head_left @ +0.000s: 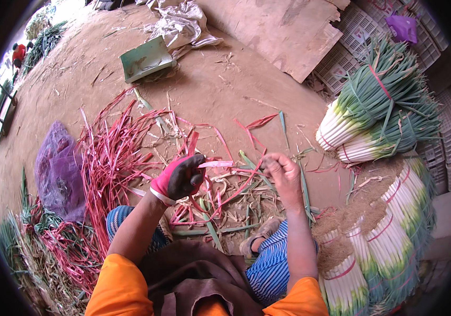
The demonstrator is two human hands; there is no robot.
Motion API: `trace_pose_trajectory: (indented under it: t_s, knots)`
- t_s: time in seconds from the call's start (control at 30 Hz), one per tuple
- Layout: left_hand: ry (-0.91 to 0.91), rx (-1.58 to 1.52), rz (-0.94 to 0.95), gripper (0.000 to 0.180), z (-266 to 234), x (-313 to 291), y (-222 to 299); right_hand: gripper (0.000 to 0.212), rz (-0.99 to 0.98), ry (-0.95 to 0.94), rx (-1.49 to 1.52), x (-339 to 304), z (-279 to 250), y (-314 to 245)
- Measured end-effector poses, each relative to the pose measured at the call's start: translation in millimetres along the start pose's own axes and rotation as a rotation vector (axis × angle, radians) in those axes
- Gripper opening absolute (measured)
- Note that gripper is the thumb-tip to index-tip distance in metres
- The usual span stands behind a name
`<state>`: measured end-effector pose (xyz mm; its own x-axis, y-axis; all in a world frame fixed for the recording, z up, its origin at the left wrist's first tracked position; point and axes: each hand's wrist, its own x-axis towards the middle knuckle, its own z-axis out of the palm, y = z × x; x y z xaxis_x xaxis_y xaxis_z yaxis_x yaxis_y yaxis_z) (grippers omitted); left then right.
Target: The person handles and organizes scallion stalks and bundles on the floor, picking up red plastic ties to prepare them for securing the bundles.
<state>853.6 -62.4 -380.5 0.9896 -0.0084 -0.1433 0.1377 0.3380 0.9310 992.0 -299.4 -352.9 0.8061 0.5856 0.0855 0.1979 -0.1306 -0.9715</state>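
Note:
My left hand (183,176), in a pink and black glove, is closed on a pink plastic strip (217,164). The strip's free end sticks out to the right, toward my other hand. Bare, my right hand (282,171) is raised level with it, fingers curled together. A thin red strand (246,181) passes by its fingertips; whether they grip it I cannot tell. Below both hands, leaf scraps and loose red strips (204,210) litter the ground between my knees. A large tangle of red plastic strips (109,158) lies to the left.
Tied bundles of green onions (388,226) are stacked at my right, with larger bundles (362,116) beyond them. A purple mesh bag (59,171) sits at left. Farther off are a green scoop-like container (146,59), a white sack (183,23), a board (278,31) and plastic crates (349,45).

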Motion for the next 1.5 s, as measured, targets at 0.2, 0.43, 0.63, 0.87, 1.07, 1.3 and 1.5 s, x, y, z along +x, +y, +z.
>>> trace_pose_trajectory:
  t_s: [0.2,0.43,0.63,0.87,1.07,1.3,1.5]
  knots:
    - [-0.027,0.577,0.350,0.011,9.1,0.2,6.8,0.026,-0.089,-0.194,-0.043,4.8,35.1,11.7]
    - [-0.019,0.431,0.254,0.009,14.9,1.3,7.1,0.032,-0.204,-0.343,-0.128,-3.1,56.6,32.7]
    - [0.104,-0.594,-0.201,0.031,-5.0,10.2,6.6,0.034,0.154,-0.353,0.231,-10.8,54.0,8.7]
    - [-0.062,-1.144,-0.206,0.032,-3.6,11.4,3.3,0.036,-0.009,-0.388,0.083,-13.9,60.5,4.0]
    - [-0.057,-1.263,-0.222,0.034,-9.9,21.7,-4.2,0.035,0.061,-0.370,0.119,-22.2,64.4,-1.1]
    - [-0.051,-1.210,-0.179,0.032,-17.0,28.2,-8.5,0.040,0.117,-0.396,0.199,-28.3,62.1,5.9]
    - [-0.039,-1.191,-0.173,0.032,-12.9,28.1,-5.3,0.040,0.139,-0.413,0.266,-32.8,61.1,10.4]
